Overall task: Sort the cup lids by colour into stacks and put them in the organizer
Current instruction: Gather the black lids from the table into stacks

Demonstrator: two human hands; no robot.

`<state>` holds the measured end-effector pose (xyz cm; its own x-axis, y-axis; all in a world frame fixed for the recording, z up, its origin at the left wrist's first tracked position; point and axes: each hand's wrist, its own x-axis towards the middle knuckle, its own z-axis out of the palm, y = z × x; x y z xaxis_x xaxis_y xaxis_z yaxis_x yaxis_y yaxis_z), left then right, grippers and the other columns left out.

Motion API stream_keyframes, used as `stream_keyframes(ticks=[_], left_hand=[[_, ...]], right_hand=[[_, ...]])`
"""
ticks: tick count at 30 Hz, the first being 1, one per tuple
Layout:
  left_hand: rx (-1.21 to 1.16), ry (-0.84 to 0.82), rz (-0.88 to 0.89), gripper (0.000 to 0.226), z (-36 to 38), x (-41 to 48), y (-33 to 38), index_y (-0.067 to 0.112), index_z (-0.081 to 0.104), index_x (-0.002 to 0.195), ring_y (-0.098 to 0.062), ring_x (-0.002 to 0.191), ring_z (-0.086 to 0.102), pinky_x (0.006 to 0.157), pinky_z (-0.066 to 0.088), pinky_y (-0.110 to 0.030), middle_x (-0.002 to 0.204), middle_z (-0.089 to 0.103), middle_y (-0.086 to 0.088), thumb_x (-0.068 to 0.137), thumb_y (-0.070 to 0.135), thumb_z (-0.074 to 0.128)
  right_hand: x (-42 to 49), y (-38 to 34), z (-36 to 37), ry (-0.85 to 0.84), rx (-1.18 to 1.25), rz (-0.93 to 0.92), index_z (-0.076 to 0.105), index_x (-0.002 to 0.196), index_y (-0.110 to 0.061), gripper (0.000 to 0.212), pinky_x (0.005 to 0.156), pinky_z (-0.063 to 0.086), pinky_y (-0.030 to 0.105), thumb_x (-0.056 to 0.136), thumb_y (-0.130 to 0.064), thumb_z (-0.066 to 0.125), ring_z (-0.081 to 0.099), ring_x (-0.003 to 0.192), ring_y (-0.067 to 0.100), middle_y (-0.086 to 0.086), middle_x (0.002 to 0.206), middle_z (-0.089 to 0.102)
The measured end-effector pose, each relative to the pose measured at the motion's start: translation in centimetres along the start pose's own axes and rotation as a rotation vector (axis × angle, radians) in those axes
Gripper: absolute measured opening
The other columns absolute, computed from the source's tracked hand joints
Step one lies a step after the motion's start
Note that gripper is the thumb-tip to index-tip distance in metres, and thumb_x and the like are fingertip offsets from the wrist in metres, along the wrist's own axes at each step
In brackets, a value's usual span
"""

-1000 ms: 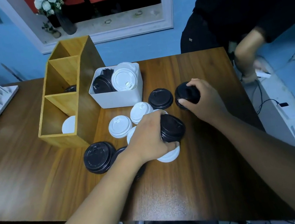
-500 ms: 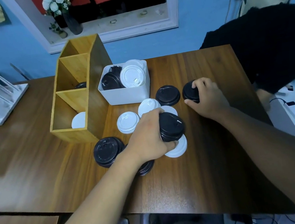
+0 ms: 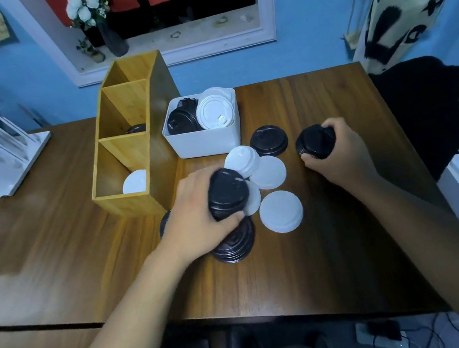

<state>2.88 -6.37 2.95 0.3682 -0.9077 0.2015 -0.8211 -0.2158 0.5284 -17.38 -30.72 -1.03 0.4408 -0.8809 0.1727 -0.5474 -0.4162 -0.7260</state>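
While both hands work over the counter [image 3: 328, 263], the left grip [image 3: 197, 209] is curled round a stack of black lids [image 3: 228, 193], held tilted above loose white lids [image 3: 281, 211] and a second black stack [image 3: 235, 244] that lie on the wood. The right grip [image 3: 337, 155] clasps a black bunch [image 3: 315, 142] just right of a lone black lid [image 3: 268, 140]. The organizer [image 3: 162, 142] stands to the left: a white lid [image 3: 135, 182] lies in its nearest compartment and a dark lid [image 3: 135, 128] in the middle one. Beside it, a white bin [image 3: 205, 144] holds lids of both colours.
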Motion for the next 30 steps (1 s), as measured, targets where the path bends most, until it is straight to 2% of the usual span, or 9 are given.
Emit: stream_keyframes(ticks=[2, 6, 9, 14, 17, 23, 30], left_hand=[[-0.005, 0.050, -0.076, 0.088, -1.6, -1.6, -2.6, 0.030, 0.042, 0.146, -0.012, 0.128, 0.040, 0.107, 0.036, -0.029, 0.137, 0.048, 0.011, 0.073, 0.042, 0.088], [-0.052, 0.023, -0.115, 0.089, -3.1, -3.9, -6.2, 0.027, 0.041, 0.148, -0.011, 0.130, 0.041, 0.108, 0.035, -0.028, 0.138, 0.047, 0.012, 0.074, 0.038, 0.090], [-0.076, -0.001, -0.074, 0.089, -3.2, -5.1, -7.5, 0.027, 0.041, 0.148, -0.011, 0.131, 0.043, 0.109, 0.037, -0.027, 0.139, 0.047, 0.012, 0.074, 0.040, 0.089], [-0.123, -0.064, -0.022, 0.086, -3.0, -5.8, -9.0, 0.025, 0.042, 0.145, -0.011, 0.133, 0.044, 0.113, 0.041, -0.034, 0.143, 0.043, 0.010, 0.073, 0.035, 0.089], [-0.128, -0.082, 0.010, 0.083, -2.9, -5.8, -9.2, 0.021, 0.043, 0.142, -0.009, 0.133, 0.042, 0.112, 0.042, -0.034, 0.143, 0.041, 0.010, 0.074, 0.027, 0.089], [-0.090, -0.085, 0.066, 0.080, -2.5, -5.6, -9.8, 0.019, 0.043, 0.141, -0.019, 0.129, 0.047, 0.105, 0.049, -0.042, 0.142, 0.044, 0.002, 0.075, 0.028, 0.087], [-0.029, -0.135, 0.052, 0.091, -2.5, -5.7, -11.1, 0.030, 0.032, 0.158, -0.018, 0.141, 0.032, 0.114, 0.040, -0.038, 0.153, 0.032, 0.003, 0.082, 0.044, 0.081]], right_hand=[[-2.8, -2.4, 0.2, 0.004, 0.118, -0.022, 0.048, 0.128, -0.023, 0.072, 0.082, 0.045, 0.021, 0.069, -0.032, 0.088, 0.056, 0.111, 0.012, 0.000, 0.126, 0.061], [-8.6, -7.9, 2.5, -0.152, 0.188, -0.180, 0.050, 0.126, -0.031, 0.069, 0.091, 0.047, 0.022, 0.068, -0.037, 0.087, 0.055, 0.113, 0.007, -0.012, 0.126, 0.058], [-11.9, -10.5, 5.0, -0.256, 0.139, -0.273, 0.048, 0.130, -0.035, 0.071, 0.098, 0.045, 0.023, 0.070, -0.046, 0.084, 0.050, 0.118, 0.003, -0.021, 0.129, 0.052], [-13.9, -11.5, 7.7, -0.299, -0.088, -0.365, 0.043, 0.138, -0.036, 0.072, 0.107, 0.044, 0.036, 0.075, -0.055, 0.075, 0.041, 0.127, 0.008, -0.013, 0.142, 0.045], [-14.4, -11.6, 8.1, -0.286, -0.193, -0.397, 0.041, 0.141, -0.034, 0.071, 0.104, 0.047, 0.037, 0.079, -0.057, 0.067, 0.041, 0.128, 0.014, -0.008, 0.143, 0.041], [-15.2, -12.9, 9.4, -0.277, -0.323, -0.383, 0.038, 0.141, -0.035, 0.069, 0.086, 0.057, 0.039, 0.079, -0.056, 0.059, 0.047, 0.122, 0.022, -0.001, 0.142, 0.036], [-15.2, -12.3, 10.1, -0.274, -0.399, -0.406, 0.029, 0.152, -0.042, 0.074, 0.086, 0.058, 0.043, 0.086, -0.065, 0.053, 0.043, 0.132, 0.023, 0.000, 0.153, 0.029]])
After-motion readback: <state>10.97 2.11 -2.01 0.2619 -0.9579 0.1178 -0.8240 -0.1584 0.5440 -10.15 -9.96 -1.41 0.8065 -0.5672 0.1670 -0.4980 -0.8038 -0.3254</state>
